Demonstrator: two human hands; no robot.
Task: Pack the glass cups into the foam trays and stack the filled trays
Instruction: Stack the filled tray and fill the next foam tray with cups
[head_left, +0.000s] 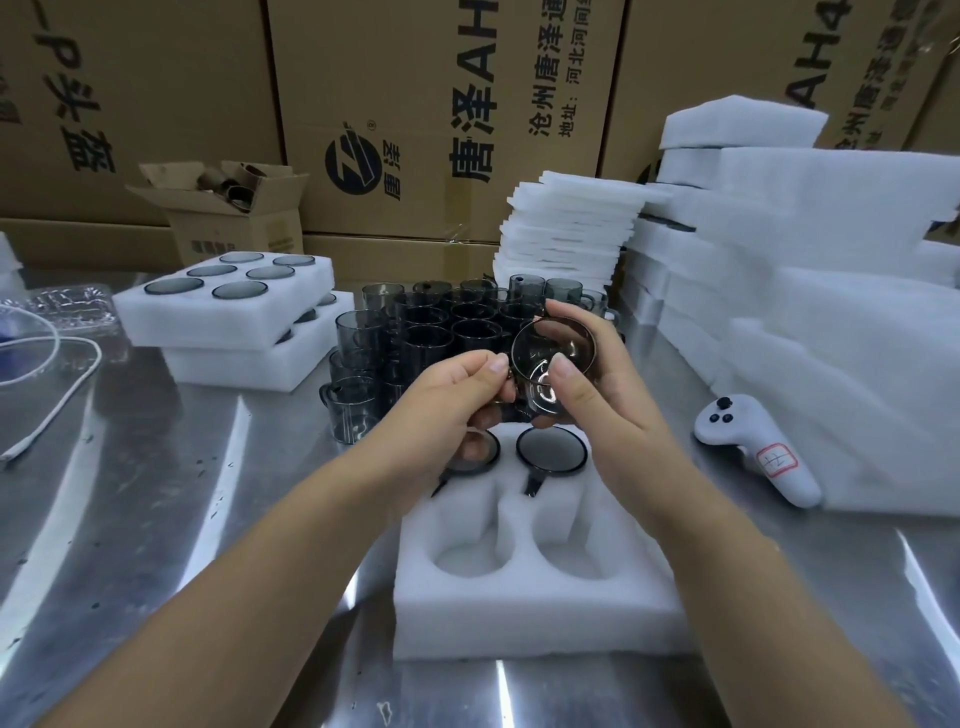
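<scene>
White cable (52, 374) lies far left on steel table (156, 519). Two filled trays (223, 312) are stacked to its right, upper one skewed, six grey cups seated in it. Loose cups (415, 332) cluster mid-table, upright, touching one another. Left hand (457, 395): thumb and forefinger pinch the handle of cup (553, 358). Cup is in the air above far end of tray (530, 587), tilted, mouth toward camera. Right hand (597, 374): fingers curled round cup body, thumb on near rim. Tray sits on table below both hands; its two far pockets each hold a grey cup, left one partly hidden by left hand; two near pockets show bare foam. Foam sheets (566, 234) are stacked behind. Controller (753, 447) lies right of tray, against foam pile (831, 312)
</scene>
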